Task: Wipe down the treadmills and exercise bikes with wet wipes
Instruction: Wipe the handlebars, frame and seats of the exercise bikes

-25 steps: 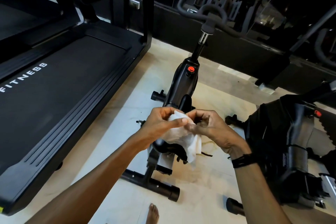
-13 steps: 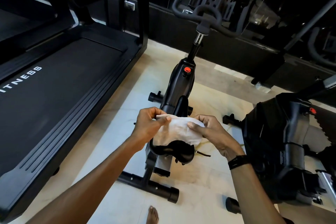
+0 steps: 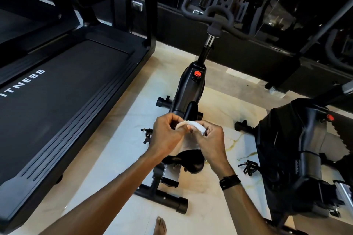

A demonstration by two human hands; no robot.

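Both hands meet in front of the person's chest, and each grip is pinched on the same white wet wipe [image 3: 193, 125]. The left hand [image 3: 168, 135] nips one end between thumb and curled fingers, and the right hand [image 3: 209, 139] nips the other, so the wipe is bunched into a short band stretched between them, running left to right.

Directly under that pair of hands sits the black saddle [image 3: 188, 160] of the exercise bike [image 3: 188, 89]. Its long axis runs away from the person toward the handlebars [image 3: 215, 15], crosswise to the wipe. The wipe hangs just above the saddle, not on it. I'd guess the next move is straight down, and both hands look about equally near.

The treadmill [image 3: 57, 101] lies off to the left, well apart. A second bike [image 3: 298, 149] stands to the right.
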